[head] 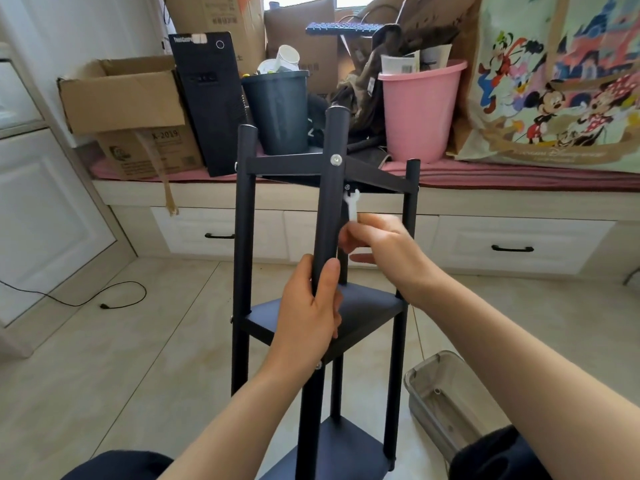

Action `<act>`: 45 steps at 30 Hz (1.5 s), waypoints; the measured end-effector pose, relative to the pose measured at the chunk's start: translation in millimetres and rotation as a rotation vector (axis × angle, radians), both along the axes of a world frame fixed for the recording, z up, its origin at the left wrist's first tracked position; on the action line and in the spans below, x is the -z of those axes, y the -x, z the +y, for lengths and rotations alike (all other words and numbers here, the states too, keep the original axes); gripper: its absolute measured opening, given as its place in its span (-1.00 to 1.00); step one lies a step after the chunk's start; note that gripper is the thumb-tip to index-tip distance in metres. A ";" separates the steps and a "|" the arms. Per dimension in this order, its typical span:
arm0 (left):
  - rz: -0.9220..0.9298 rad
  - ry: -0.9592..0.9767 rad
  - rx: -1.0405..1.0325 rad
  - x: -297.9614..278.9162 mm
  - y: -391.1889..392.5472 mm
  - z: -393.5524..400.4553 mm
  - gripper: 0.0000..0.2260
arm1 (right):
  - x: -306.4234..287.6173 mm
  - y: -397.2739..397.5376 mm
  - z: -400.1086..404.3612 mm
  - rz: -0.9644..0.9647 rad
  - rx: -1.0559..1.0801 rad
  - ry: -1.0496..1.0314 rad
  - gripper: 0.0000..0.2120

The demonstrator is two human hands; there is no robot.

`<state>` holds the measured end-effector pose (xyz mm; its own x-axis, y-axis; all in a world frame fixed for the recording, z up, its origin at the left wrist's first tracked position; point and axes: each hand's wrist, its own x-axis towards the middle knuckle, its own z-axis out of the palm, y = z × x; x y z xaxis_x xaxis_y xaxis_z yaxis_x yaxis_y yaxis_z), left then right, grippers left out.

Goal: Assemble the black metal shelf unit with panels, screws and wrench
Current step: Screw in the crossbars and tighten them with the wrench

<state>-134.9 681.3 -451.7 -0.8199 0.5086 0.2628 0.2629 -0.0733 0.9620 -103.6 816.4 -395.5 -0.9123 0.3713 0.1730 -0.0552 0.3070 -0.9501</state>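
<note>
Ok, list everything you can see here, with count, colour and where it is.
shelf unit: one, black, upright on the floor, centre
wrench: one, white, under the top panel
cardboard box: one open, brown, bench left
computer tower: one, black, bench
bin: one, dark grey, bench
bucket: one, pink, bench
cartoon bag: one, multicoloured, bench right
container: one, clear, floor right
cable: one, black, floor left
left hand: grips the front pole
right hand: pinches the wrench
</note>
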 end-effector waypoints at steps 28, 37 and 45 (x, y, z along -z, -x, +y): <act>-0.034 0.024 0.030 0.7 13.9 -20.7 -0.64 | -4.7 19.4 -9.2 0.175 0.009 -0.047 -0.70; -0.086 -0.016 0.069 1.4 17.9 -24.1 -0.54 | -7.2 18.3 -8.1 0.204 0.015 -0.162 -0.70; -0.097 0.018 0.104 0.7 29.4 -25.9 -0.60 | 1.7 27.2 -1.9 0.136 -0.035 -0.081 -0.75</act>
